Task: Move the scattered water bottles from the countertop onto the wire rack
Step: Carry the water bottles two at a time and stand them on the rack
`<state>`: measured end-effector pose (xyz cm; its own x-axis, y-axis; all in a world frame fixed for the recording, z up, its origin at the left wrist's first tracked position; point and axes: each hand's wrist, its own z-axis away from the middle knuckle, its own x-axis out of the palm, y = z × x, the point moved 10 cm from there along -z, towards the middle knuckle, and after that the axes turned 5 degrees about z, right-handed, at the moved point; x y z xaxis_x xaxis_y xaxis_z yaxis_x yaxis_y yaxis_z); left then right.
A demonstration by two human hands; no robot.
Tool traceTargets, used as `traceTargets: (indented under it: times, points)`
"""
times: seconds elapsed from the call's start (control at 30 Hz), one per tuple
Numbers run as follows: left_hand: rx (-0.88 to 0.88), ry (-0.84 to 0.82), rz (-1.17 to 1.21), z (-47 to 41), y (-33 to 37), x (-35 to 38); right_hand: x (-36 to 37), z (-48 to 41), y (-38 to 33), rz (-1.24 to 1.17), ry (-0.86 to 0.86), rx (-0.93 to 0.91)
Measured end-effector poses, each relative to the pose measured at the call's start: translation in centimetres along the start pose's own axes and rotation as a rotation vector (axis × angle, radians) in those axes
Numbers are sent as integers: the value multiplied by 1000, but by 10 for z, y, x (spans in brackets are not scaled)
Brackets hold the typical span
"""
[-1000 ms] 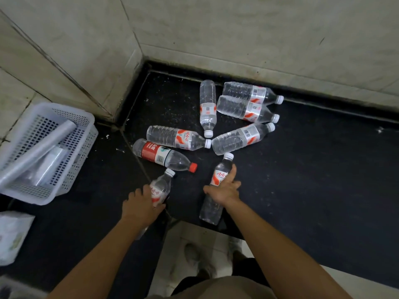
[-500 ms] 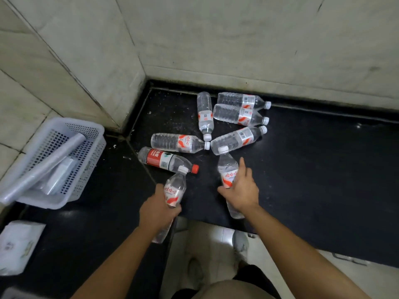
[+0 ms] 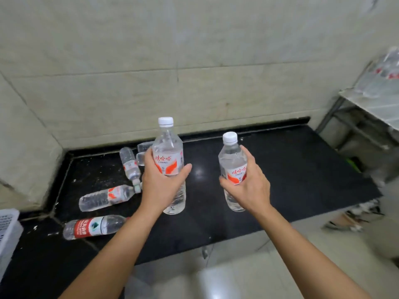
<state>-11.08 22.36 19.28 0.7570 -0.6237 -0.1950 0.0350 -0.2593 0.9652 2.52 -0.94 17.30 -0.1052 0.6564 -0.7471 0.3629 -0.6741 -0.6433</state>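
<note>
My left hand [image 3: 160, 184] grips a clear water bottle [image 3: 167, 147] with a white cap and an orange-and-white label, held upright above the black countertop [image 3: 291, 173]. My right hand [image 3: 248, 186] holds a second, similar bottle [image 3: 232, 156] upright, a little lower and to the right. Three bottles lie on their sides at the left of the counter: one with a red label [image 3: 92, 226] nearest me, one with an orange label [image 3: 105, 197] behind it, and one [image 3: 129, 165] pointing at the wall. Part of another bottle [image 3: 143, 151] shows behind my left hand. The wire rack [image 3: 371, 104] stands at the far right with blurred bottles on its top shelf.
Pale tiled walls close the counter at the back and left. A white perforated basket [image 3: 8, 231] sits at the left edge. Beyond the counter's right end, clutter lies on the floor under the rack. Pale floor shows below the counter's front edge.
Both hands have lifted their bottles off the counter and turned them upright. My view has swung to the right, bringing the wire rack into sight and pushing the basket to the edge.
</note>
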Motion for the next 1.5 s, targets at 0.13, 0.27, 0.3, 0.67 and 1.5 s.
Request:
traceTargets:
  times: [0.13, 0.27, 0.3, 0.67, 1.5]
  points:
    - [109, -44, 70, 27, 63, 70, -83, 1, 43, -1, 152, -1]
    - [146, -129, 157, 58, 102, 163, -166, 2, 114, 5, 240, 46]
    - [150, -144, 167, 67, 110, 191, -188, 3, 138, 9, 258, 67]
    - [179, -373, 297, 139, 198, 495, -411, -16, 367, 79, 416, 228]
    - [160, -659, 496, -29, 284, 960, -599, -349, 597, 95, 590, 267]
